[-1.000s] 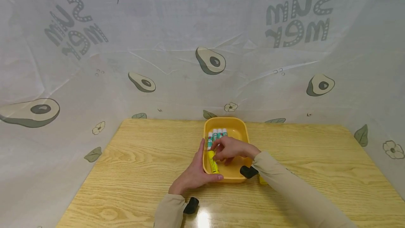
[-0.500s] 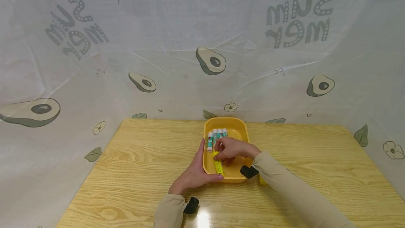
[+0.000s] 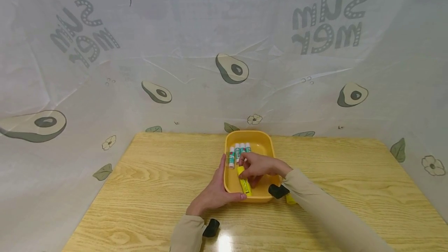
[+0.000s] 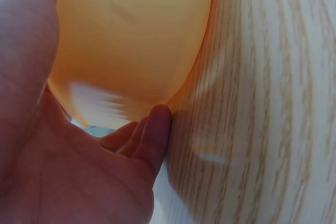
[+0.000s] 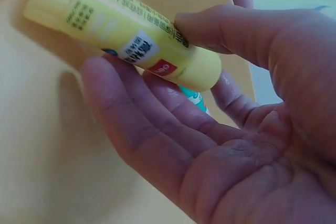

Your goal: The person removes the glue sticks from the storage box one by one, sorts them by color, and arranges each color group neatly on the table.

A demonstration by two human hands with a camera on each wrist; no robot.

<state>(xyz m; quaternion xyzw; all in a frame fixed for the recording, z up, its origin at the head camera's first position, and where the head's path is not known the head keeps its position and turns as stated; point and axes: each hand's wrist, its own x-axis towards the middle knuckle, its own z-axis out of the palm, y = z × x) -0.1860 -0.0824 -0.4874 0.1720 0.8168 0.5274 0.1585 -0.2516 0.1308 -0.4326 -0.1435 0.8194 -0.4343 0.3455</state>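
An orange-yellow plastic tray [image 3: 262, 194] sits on the table. My left hand [image 3: 215, 189] grips its near left corner, with the thumb over the near rim and the fingers along the left wall. In the left wrist view the fingertips [image 4: 159, 116] lie against the tray's outer side. Inside the tray my right hand [image 3: 260, 165] pinches a yellow glue stick [image 5: 131, 35] by one end between thumb and fingers. The stick lies slanted, its other end close to the near wall. Several smaller white and teal glue sticks [image 3: 231, 158] lie side by side at the tray's left and back.
A second yellow object [image 3: 290, 199] shows on the table right of the tray, mostly hidden by the right forearm. The wooden table [image 3: 161, 166] reaches back to a white printed curtain [image 3: 196, 61], which also hangs at both sides.
The yellow glue stick has shifted right, from beside the tray's left wall toward the middle, along with my right hand. My left hand has kept its grip on the corner.
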